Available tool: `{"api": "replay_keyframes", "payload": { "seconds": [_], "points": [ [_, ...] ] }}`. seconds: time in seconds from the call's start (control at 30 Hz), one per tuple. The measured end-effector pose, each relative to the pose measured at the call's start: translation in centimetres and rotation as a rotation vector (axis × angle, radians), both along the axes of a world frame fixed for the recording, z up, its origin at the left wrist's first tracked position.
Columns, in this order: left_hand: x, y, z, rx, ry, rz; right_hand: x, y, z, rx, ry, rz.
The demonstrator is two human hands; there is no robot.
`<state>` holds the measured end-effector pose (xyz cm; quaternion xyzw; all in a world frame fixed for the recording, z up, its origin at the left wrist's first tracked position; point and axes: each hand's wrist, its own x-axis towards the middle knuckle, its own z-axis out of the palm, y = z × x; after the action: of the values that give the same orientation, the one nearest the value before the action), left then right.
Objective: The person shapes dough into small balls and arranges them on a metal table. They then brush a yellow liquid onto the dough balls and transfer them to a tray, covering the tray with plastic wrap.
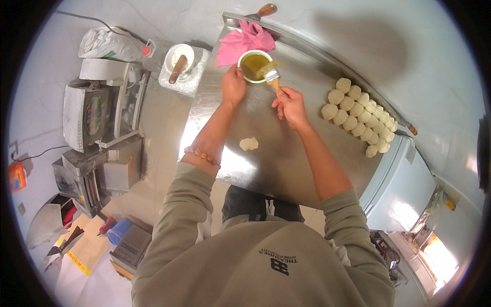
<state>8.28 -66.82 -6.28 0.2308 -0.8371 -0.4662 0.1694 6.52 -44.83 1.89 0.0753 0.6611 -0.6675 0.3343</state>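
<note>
My left hand (233, 85) grips the near left rim of a white bowl (240, 57) filled with yellow-green liquid (254, 65) that looks like oil. In my right hand (290, 105) is a pastry brush (272, 76) with a wooden handle and a metal ferrule. Its wet bristles lie over the bowl's right rim. Both hands are above a stainless steel table (264, 126). A small flat piece of dough (249, 144) lies on the steel nearer to my body. To the right, several round dough balls (356, 109) sit in close rows.
A pink cloth (245, 40) lies behind the bowl. At left, a white tub (168, 61) holds white powder and a rolling pin (178, 70). A scraper with a wooden handle (267, 10) rests at the back ledge. Machinery (86, 115) stands left; a white refrigerator (402, 188) stands right.
</note>
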Motion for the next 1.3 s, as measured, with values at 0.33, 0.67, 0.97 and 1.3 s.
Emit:
{"api": "replay_keyframes", "payload": {
  "seconds": [0.33,0.67,0.97,1.3],
  "points": [
    [-0.3,0.1,1.0,0.261,-0.062,0.036,0.1,1.5,-2.0,0.413,0.781,0.111],
    [2.6,0.4,2.2,0.501,-0.098,0.165,-0.1,0.2,-2.7,0.252,1.245,0.02],
    [15.9,16.5,5.0,0.737,-0.341,-0.028,-0.9,12.9,2.7,-0.387,0.069,-0.674],
    [16.6,25.8,4.2,0.59,-0.547,-0.13,-4.2,24.1,-0.7,-0.384,0.108,-0.681]
  ]
}}
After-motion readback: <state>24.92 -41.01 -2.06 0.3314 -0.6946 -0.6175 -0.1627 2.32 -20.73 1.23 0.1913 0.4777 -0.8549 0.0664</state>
